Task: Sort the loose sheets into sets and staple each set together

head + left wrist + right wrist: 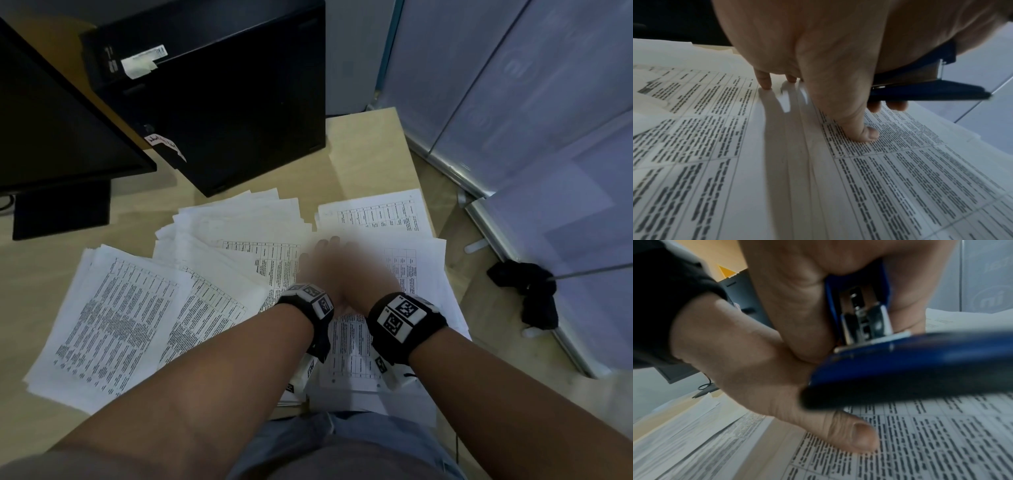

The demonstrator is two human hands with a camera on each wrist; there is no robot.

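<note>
**Stapler over the set, not yet on a corner**

Stapler (910,363) sits in the right hand (818,288), fingers wrapped round its blue body. In the right wrist view its long axis runs roughly level just above the printed sheet; whether the mouth already straddles any paper can't be told.

Left hand (807,56) is flat-ish, fingertips (764,81) and thumb pressing straight down on the top sheet (900,170), pinning it. No curl round anything.

Sheets: fanned piles of table printouts (120,308) spread across the tabletop (370,154), in front of the dark monitor (51,120) and PC case (222,102). The set being worked lies directly under both hands, which are touching or nearly so in the head view (blurred there).

Key relation: the stapler hovers over printed text, mid-page, to the right of the left thumb. Likely next need is to get the mouth onto a corner or edge of the pinned set. Right hand is the tool hand; the left holds the paper down.
</note>
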